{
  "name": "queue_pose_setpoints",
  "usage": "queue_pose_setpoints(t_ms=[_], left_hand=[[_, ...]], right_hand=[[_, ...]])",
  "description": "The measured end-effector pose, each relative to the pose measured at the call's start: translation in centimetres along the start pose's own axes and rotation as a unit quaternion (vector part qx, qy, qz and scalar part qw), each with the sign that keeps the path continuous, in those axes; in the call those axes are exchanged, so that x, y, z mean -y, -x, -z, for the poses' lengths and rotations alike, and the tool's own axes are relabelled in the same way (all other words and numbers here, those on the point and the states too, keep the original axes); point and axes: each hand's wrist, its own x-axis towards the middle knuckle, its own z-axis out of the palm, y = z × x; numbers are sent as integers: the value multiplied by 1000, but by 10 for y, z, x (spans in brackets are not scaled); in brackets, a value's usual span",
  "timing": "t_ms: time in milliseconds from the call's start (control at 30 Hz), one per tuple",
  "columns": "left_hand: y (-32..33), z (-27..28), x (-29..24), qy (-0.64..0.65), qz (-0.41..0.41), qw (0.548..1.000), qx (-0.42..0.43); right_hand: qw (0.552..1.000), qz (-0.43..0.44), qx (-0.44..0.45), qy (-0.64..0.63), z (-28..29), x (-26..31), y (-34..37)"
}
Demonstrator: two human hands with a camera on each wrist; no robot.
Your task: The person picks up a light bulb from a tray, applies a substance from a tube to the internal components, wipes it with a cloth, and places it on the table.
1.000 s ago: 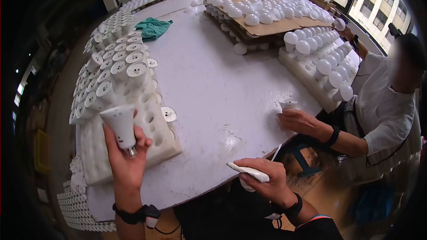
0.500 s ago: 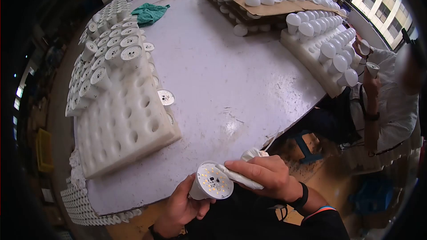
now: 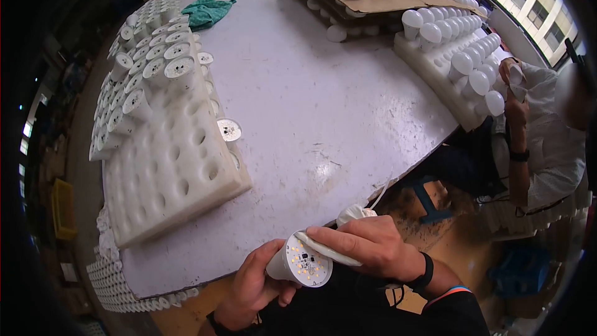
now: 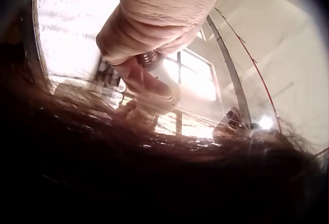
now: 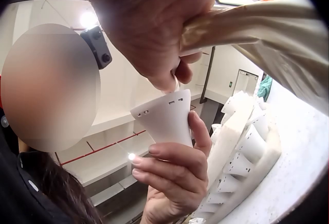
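Observation:
My left hand (image 3: 252, 283) grips a white LED bulb base (image 3: 308, 264), its round board of yellow LEDs tilted up toward me. In the left wrist view, the threaded metal cap (image 4: 148, 58) shows beside the curled fingers. My right hand (image 3: 379, 249) pinches a crinkled white plastic bag (image 5: 267, 33), its narrow end at the upper rim of the bulb base. From the right wrist, the bulb base's outer wall (image 5: 167, 118) appears below the right fingertips, with the left fingers wrapped round it.
A white foam tray (image 3: 168, 180) on the left carries rows of bulb bases (image 3: 134, 104). Green cloth (image 3: 208, 12) lies behind it. Domed bulbs (image 3: 429, 32) stand in foam at right, near a cardboard stack (image 3: 348, 6). Another person (image 3: 538, 118) sits at the right edge.
My left hand has brought the bulb base from over the foam tray to my right hand. The bag's end has come to its rim. The other person's hand has risen off the table.

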Motion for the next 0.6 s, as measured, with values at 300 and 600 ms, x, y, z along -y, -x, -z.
queue_pose_setpoints(t_ms=[300, 600], left_hand=[[1, 3, 2, -21, -70, 997, -20], [4, 0, 0, -17, -177, 984, 11]], right_hand=[[999, -4, -29, 28, 0, -2, 3], [999, -26, -5, 32, 1, -5, 5]])
